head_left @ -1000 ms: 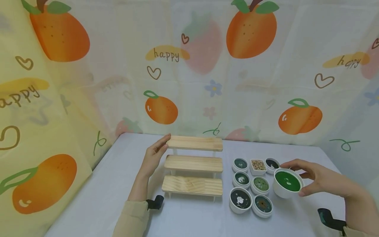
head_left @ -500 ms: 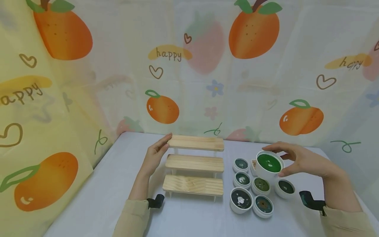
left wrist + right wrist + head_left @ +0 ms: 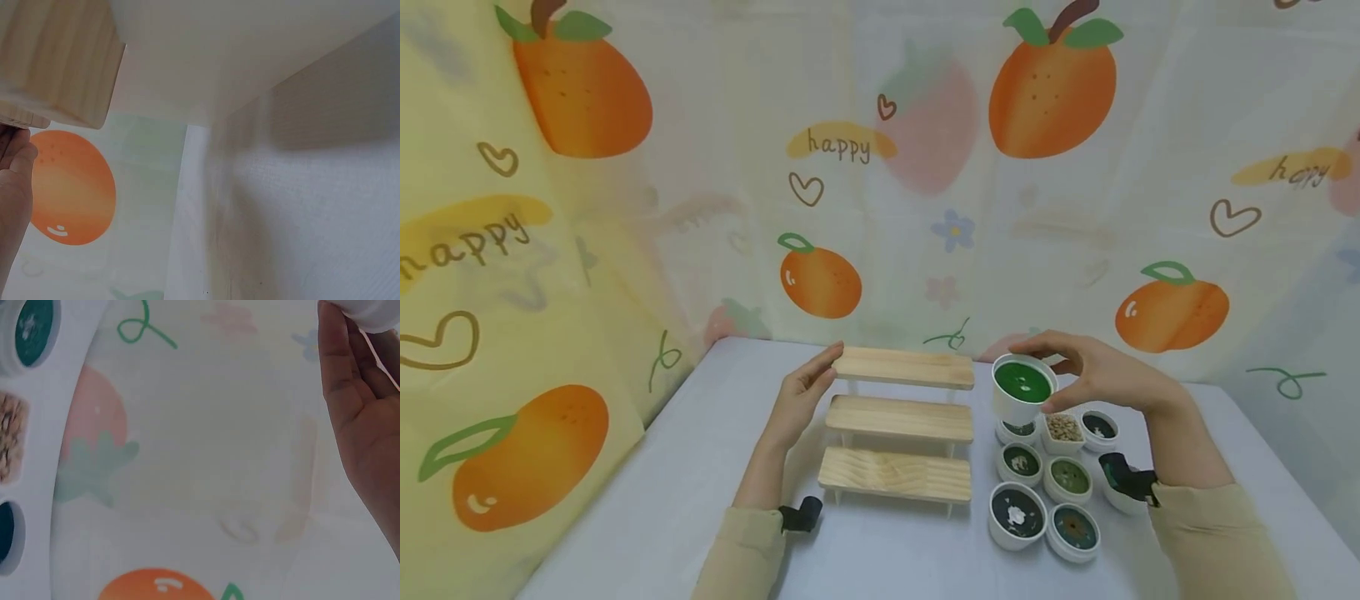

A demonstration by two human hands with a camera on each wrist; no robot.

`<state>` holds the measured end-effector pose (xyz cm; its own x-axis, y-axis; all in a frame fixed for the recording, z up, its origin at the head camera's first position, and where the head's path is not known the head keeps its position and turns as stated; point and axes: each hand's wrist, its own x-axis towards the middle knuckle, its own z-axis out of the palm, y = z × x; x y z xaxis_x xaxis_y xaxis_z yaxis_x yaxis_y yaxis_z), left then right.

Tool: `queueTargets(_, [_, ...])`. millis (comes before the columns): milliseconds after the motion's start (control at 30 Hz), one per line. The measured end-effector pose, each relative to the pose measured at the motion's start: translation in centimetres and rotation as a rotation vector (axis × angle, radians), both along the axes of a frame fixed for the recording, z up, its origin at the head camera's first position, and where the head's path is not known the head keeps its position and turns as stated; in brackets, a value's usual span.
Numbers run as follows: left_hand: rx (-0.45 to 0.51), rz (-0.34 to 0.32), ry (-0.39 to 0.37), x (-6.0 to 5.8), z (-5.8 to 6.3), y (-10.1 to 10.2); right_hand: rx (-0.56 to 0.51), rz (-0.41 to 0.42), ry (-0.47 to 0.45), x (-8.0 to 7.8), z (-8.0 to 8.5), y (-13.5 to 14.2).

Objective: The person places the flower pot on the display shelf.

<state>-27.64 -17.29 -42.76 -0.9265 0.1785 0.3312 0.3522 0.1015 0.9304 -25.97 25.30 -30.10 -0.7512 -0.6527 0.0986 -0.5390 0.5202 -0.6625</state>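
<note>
In the head view my right hand [image 3: 1097, 371] pinches a small white cup [image 3: 1018, 392] with bright green content, thumb and fingers at its side and rim. The cup is raised and overlaps one small white pot behind it. In the right wrist view only a bit of the white cup [image 3: 372, 312] shows, at the top edge, beside my fingers. My left hand [image 3: 801, 396] rests against the left end of the top board of a three-tier wooden display stand [image 3: 898, 421], its fingers fairly straight. The left wrist view shows part of that hand [image 3: 12, 187] at the board's end.
Right of the stand several small white pots with dark or green contents are grouped, among them a pot with a white shape [image 3: 1017, 510]. A square dish of tan bits [image 3: 1063, 427] stands there too. The white tabletop [image 3: 647, 500] meets a fruit-print cloth [image 3: 1060, 200] behind.
My right hand has carried the green cup leftward and upward from beside the pots, toward the stand's right side. The left hand stays at the top board. The head view has shifted slightly.
</note>
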Motion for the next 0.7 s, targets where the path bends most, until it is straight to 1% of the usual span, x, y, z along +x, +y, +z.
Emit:
queueTargets(100, [-0.002, 0.004, -0.002, 0.1, 0.1, 0.1, -0.032, 0.008, -0.012, -0.7, -0.1, -1.1])
queueTargets(233, [0.000, 0.005, -0.003, 0.1, 0.0, 0.1, -0.045, -0.018, -0.031, -1.4, -0.2, -2.2])
queueTargets(467, [-0.001, 0.001, -0.001, 0.1, -0.1, 0.2, -0.098, -0.037, -0.095, -2.4, -0.3, -4.3])
queueTargets(700, [-0.008, 0.009, -0.002, 0.1, 0.0, 0.2, -0.145, -0.026, -0.128, -3.5, -0.4, -6.6])
